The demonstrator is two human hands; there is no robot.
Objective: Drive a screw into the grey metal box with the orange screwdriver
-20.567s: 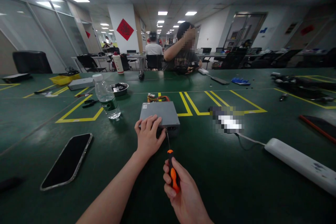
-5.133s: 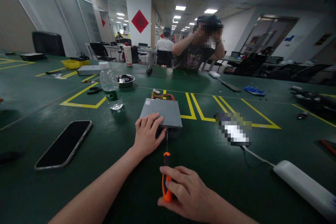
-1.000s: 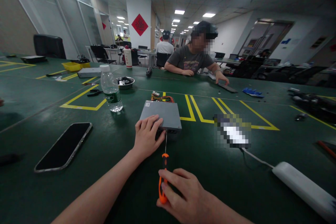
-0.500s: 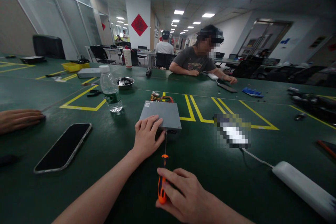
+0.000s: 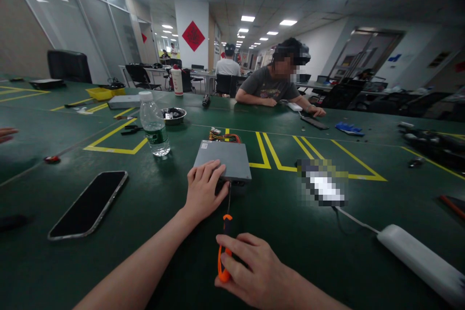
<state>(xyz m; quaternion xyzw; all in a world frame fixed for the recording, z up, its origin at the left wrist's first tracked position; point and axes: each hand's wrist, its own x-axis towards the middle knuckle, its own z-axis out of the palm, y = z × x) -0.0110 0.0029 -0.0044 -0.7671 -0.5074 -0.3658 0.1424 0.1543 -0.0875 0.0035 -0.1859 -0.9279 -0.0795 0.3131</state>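
Observation:
A grey metal computer power supply point(image 5: 232, 152) lies on the green table, its bundle of coloured wires point(image 5: 228, 138) coming out at the far side. My left hand point(image 5: 205, 186) grips its near left part, fingers over the top and thumb low by the front face. In my right hand point(image 5: 250, 264) is an orange and black screwdriver point(image 5: 227, 223), held by the handle between thumb and fingers. Its shaft points away from me to the front face of the power supply, close to my left thumb. The very tip is hard to make out.
Left of the power supply stand a water bottle point(image 5: 155, 128) and a metal bowl point(image 5: 173, 115). A phone point(image 5: 89, 206) lies near left, a blurred-out device point(image 5: 323, 184) with a cable to a white power strip point(image 5: 417, 256) at right. A person point(image 5: 269, 82) sits opposite; another person's fingers point(image 5: 7, 134) show at far left.
The screwdriver handle has turned a little in my right hand. My left hand stays in place. At far left, the other person's hand has drawn back, uncovering a small red item.

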